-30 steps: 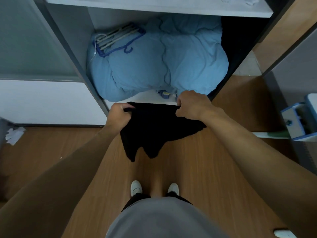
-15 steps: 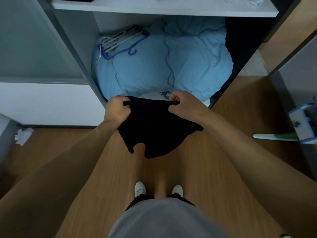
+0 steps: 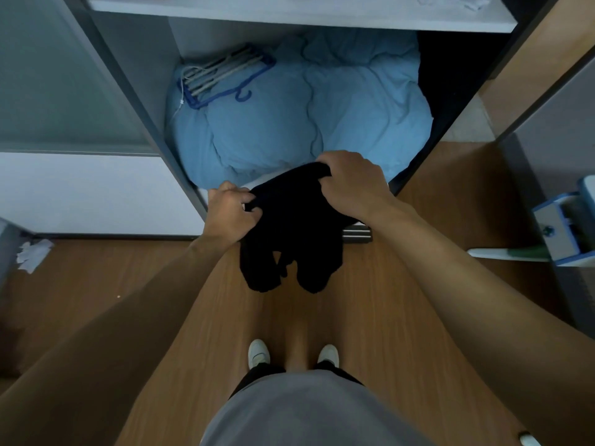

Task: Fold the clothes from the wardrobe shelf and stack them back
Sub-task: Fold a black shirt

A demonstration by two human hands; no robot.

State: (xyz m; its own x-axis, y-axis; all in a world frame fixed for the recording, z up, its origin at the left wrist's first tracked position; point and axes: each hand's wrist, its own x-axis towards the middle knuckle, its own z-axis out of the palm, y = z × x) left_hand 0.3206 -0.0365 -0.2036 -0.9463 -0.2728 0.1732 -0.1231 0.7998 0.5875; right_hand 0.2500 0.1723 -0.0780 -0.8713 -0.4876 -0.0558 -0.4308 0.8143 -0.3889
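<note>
You hold a black piece of clothing point(image 3: 296, 239) up in the air, just in front of the open wardrobe point(image 3: 138, 101) and over the wood floor point(image 3: 402, 284). Your left hand point(image 3: 230, 214) grips its top left edge with curled fingers. Your right hand point(image 3: 352, 185) grips the top right edge, a bit higher. Inside the wardrobe's bottom part sits a big puffy blue blanket point(image 3: 289, 123). A bunch of hangers point(image 3: 222, 75) lies on the blanket's left side. The white shelf point(image 3: 289, 12) above holds a small pale cloth point(image 3: 457, 0).

Dim, bluish light is falling softly with faint shadows, the black garment point(image 3: 289, 226) is losing all detail, and the wide lens is bowing the wardrobe frame point(image 3: 133, 101) near the edges.
</note>
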